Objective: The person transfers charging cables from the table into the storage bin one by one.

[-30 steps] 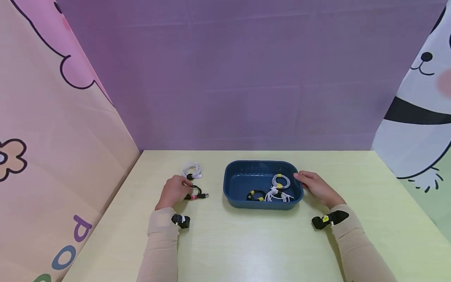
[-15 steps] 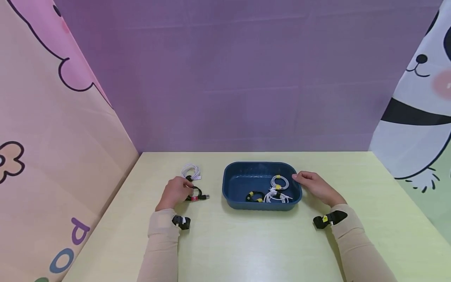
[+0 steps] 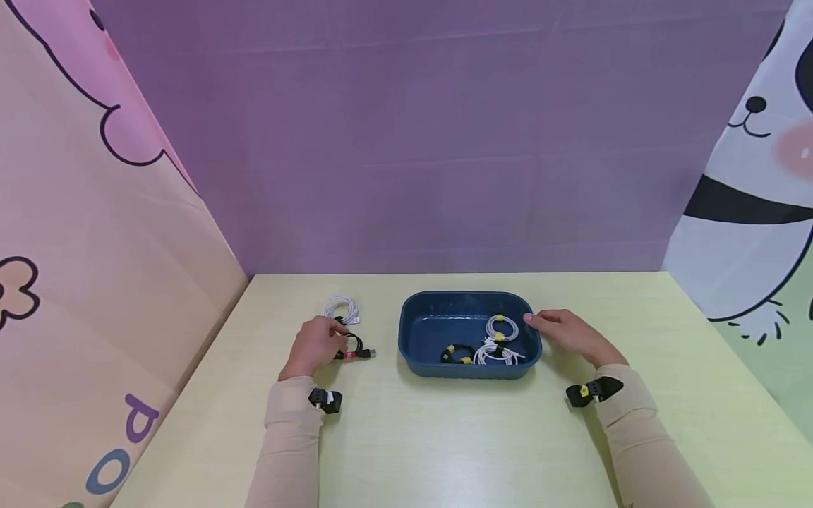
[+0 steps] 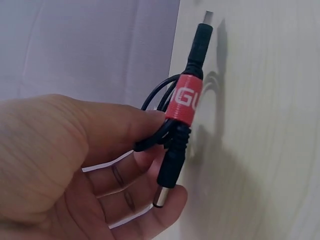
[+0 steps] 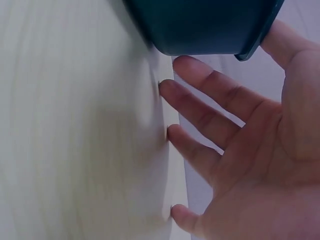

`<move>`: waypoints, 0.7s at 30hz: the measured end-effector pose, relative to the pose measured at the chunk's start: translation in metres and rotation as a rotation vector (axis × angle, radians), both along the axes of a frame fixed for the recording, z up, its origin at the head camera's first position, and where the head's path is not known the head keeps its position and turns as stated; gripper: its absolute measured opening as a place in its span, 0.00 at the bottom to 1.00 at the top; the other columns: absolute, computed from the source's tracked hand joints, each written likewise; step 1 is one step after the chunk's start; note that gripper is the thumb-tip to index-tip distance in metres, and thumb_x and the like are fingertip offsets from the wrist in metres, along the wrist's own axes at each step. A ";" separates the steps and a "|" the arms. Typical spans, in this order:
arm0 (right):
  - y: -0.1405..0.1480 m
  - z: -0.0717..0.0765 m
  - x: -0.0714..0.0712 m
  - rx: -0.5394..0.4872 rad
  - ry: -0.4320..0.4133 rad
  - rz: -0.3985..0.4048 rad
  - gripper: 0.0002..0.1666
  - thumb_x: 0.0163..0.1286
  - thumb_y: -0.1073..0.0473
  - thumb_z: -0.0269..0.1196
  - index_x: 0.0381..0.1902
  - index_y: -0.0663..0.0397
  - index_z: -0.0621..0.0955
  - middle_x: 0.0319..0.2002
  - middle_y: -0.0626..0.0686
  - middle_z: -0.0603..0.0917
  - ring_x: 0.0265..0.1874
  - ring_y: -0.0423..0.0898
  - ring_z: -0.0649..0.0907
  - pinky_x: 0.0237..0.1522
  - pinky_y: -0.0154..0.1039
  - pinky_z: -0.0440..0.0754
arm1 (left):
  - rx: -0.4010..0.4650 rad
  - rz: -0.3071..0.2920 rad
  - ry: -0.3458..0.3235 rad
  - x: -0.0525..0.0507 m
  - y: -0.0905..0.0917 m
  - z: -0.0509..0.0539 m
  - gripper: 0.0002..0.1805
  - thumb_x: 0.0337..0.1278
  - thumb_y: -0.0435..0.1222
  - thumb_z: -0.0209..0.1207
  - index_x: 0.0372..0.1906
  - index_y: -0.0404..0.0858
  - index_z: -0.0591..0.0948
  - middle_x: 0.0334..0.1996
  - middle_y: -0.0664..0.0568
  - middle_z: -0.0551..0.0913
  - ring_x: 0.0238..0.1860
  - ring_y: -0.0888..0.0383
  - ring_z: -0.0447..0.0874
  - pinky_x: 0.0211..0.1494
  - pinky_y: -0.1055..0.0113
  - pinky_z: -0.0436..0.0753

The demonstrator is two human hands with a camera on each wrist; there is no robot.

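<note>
My left hand [image 3: 312, 347] pinches a coiled black USB cable [image 3: 359, 351] between thumb and fingers at the left of the table. A red band [image 4: 183, 99] wraps the coil in the left wrist view, with a metal plug at either end. Just behind that hand lies a white coiled cable [image 3: 343, 309]. On the right, my right hand [image 3: 571, 335] rests its thumb on the right rim of a blue box [image 3: 422, 369]; the fingers are spread, the index fingertip close to the box's underside [image 5: 200, 30]. Whether that fingertip touches the box, I cannot tell.
Inside the box, on its right side, are a white coil with yellow ties [image 3: 502, 328], another white coil [image 3: 497, 353] and a black coil with yellow ties [image 3: 457, 354]. A purple cloth [image 3: 406, 141] hangs behind the table, with printed cloths at both sides.
The head view has shifted slightly. Both hands, the box and the cables keep nearly the same places on the table.
</note>
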State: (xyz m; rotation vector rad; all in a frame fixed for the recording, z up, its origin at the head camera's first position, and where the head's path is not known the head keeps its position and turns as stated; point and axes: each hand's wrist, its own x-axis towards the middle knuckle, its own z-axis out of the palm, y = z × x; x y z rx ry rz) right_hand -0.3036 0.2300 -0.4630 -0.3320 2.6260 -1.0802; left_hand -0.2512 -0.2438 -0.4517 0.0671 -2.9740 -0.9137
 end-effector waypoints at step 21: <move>-0.001 0.005 0.004 0.037 -0.071 -0.024 0.51 0.75 0.26 0.48 0.74 0.64 0.69 0.75 0.69 0.66 0.77 0.71 0.60 0.72 0.71 0.59 | 0.042 0.000 0.066 0.000 0.013 0.009 0.10 0.62 0.31 0.63 0.46 0.35 0.89 0.28 0.50 0.83 0.28 0.56 0.75 0.32 0.66 0.70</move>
